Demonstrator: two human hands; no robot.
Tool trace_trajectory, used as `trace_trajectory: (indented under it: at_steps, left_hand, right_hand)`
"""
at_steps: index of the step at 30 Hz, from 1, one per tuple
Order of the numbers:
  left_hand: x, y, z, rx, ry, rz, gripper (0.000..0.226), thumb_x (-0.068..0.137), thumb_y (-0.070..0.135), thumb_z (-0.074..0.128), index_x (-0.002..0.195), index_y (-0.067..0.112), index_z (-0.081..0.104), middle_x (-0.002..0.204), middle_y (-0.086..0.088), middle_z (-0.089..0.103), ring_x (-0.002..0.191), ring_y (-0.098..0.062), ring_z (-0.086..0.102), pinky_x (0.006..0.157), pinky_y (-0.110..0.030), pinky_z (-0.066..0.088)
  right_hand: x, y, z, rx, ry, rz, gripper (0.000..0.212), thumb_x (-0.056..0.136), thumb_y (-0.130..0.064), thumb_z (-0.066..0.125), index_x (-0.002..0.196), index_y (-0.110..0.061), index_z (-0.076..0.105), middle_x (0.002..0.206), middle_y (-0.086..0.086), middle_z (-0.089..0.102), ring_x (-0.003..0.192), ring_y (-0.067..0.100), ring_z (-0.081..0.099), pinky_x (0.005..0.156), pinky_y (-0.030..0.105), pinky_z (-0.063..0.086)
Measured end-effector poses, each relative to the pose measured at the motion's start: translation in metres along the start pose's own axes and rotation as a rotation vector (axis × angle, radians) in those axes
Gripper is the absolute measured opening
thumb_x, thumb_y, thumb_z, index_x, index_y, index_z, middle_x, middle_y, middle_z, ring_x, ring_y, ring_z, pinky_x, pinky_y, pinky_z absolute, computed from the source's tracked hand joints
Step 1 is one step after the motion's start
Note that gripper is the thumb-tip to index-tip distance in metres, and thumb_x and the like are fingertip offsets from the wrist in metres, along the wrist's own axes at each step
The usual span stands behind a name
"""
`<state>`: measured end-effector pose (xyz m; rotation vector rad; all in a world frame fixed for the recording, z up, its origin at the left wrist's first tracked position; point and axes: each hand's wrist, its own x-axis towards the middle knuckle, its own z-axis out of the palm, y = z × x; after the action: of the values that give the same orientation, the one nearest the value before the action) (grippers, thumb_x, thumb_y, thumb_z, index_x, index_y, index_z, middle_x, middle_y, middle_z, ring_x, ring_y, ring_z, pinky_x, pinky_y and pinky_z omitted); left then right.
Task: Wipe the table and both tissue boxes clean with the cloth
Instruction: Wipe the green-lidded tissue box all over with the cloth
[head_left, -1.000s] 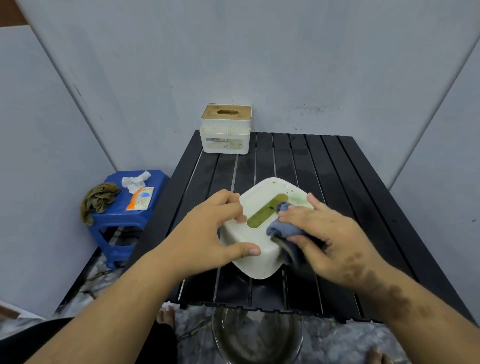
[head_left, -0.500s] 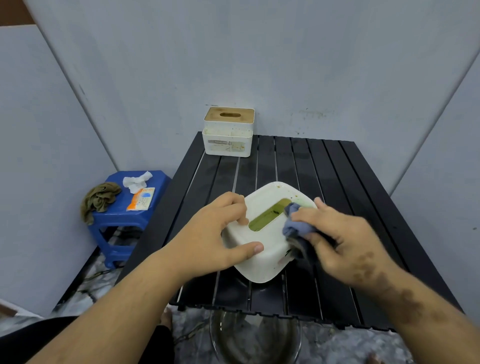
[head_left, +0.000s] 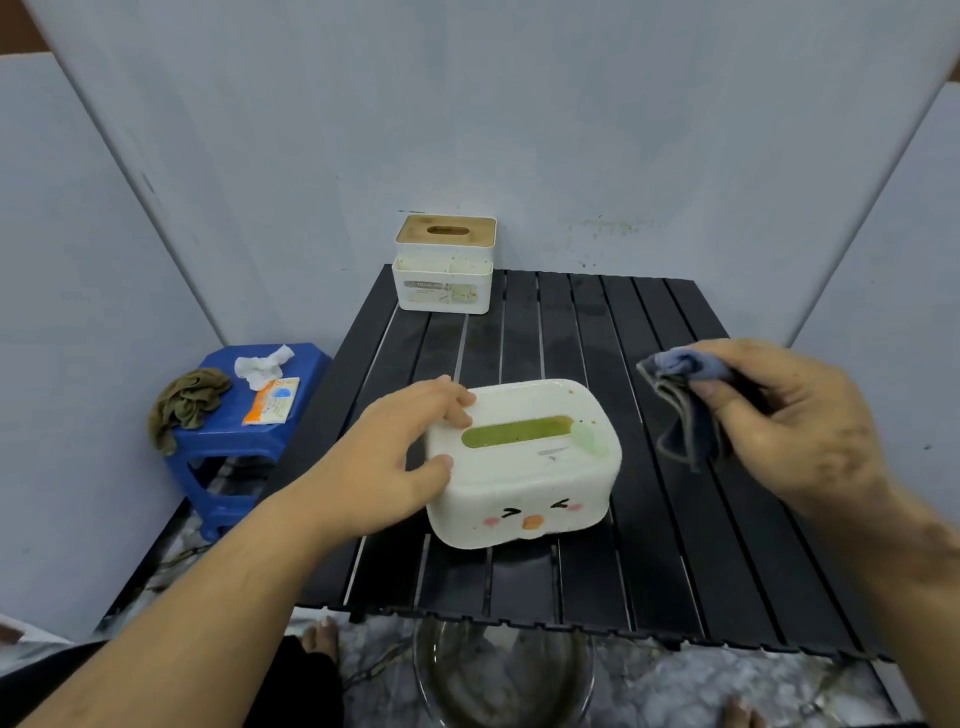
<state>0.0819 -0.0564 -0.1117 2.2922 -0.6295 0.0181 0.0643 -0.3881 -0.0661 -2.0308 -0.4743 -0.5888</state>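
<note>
Cloth (head_left: 681, 410) in right hand (head_left: 795, 421) beside box (head_left: 524, 488)

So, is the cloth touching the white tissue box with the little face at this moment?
No, the right hand holds the cloth off to the right of the white tissue box, with bare table showing between them.

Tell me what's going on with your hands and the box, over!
Left hand gripping the white tissue box. Right hand holding the cloth, clear of the box. Nothing in the way.
</note>
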Motion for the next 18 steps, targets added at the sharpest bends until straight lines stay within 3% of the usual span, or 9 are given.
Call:
trace_trajectory:
  at_steps: [2,6,8,10,13,16,18]
  left_hand:
    - [0.003,0.003,0.002,0.047,0.026,-0.018,0.043,0.077,0.028,0.050,0.117,0.030,0.065,0.142,0.022,0.051,0.142,-0.001,0.035,0.117,-0.025,0.025]
    - [0.007,0.010,0.007,0.115,0.065,-0.038,0.055,0.081,0.014,0.038,0.124,0.028,0.068,0.138,0.025,0.046,0.133,0.016,0.026,0.112,-0.010,0.005]
    - [0.008,0.011,0.011,0.144,0.096,-0.043,0.056,0.084,0.015,0.035,0.127,0.025,0.068,0.136,0.025,0.046,0.133,0.012,0.029,0.108,-0.005,0.002]
    - [0.008,0.014,0.014,0.164,0.113,-0.059,0.051,0.090,0.034,0.036,0.129,0.025,0.066,0.136,0.023,0.048,0.136,0.004,0.032,0.108,-0.008,0.005]
    - [0.008,0.015,0.019,0.237,0.097,-0.062,0.070,0.082,0.066,0.035,0.134,0.027,0.061,0.142,0.020,0.047,0.140,0.000,0.031,0.111,-0.021,0.010]
    - [0.009,0.009,0.018,0.238,0.104,-0.041,0.071,0.082,0.066,0.037,0.138,0.028,0.059,0.147,0.019,0.047,0.142,0.001,0.032,0.117,-0.030,0.015]
    - [0.009,0.006,0.016,0.222,0.094,-0.023,0.068,0.084,0.061,0.036,0.139,0.029,0.058,0.148,0.021,0.047,0.140,0.006,0.030,0.120,-0.035,0.017]
  right_hand:
    - [-0.001,0.006,0.010,-0.024,-0.042,-0.014,0.031,0.086,0.006,0.064,0.105,-0.018,0.072,0.105,-0.008,0.072,0.103,0.013,0.067,0.093,0.028,0.052]
    - [-0.008,0.018,0.038,-0.110,-0.111,0.014,0.034,0.080,-0.002,0.074,0.108,-0.022,0.073,0.109,-0.013,0.070,0.106,0.004,0.063,0.098,0.026,0.049]
    - [-0.012,0.021,0.046,-0.098,-0.090,0.055,0.034,0.078,-0.001,0.075,0.106,-0.022,0.074,0.108,-0.013,0.070,0.105,0.003,0.064,0.097,0.025,0.049]
    - [-0.016,0.023,0.050,-0.101,-0.052,0.051,0.035,0.077,0.001,0.075,0.105,-0.018,0.074,0.109,-0.009,0.070,0.106,0.004,0.064,0.097,0.028,0.050]
    - [-0.022,0.022,0.050,-0.109,-0.128,0.053,0.034,0.082,-0.008,0.069,0.114,-0.019,0.071,0.121,-0.010,0.064,0.118,0.004,0.056,0.105,0.028,0.044]
    - [-0.028,0.015,0.048,-0.109,-0.238,0.032,0.031,0.088,-0.024,0.059,0.116,-0.022,0.071,0.125,-0.014,0.061,0.124,0.009,0.049,0.107,0.026,0.039]
    - [-0.029,0.011,0.046,-0.144,-0.268,-0.020,0.025,0.085,-0.025,0.064,0.108,-0.024,0.075,0.120,-0.016,0.063,0.120,0.011,0.051,0.103,0.023,0.040]
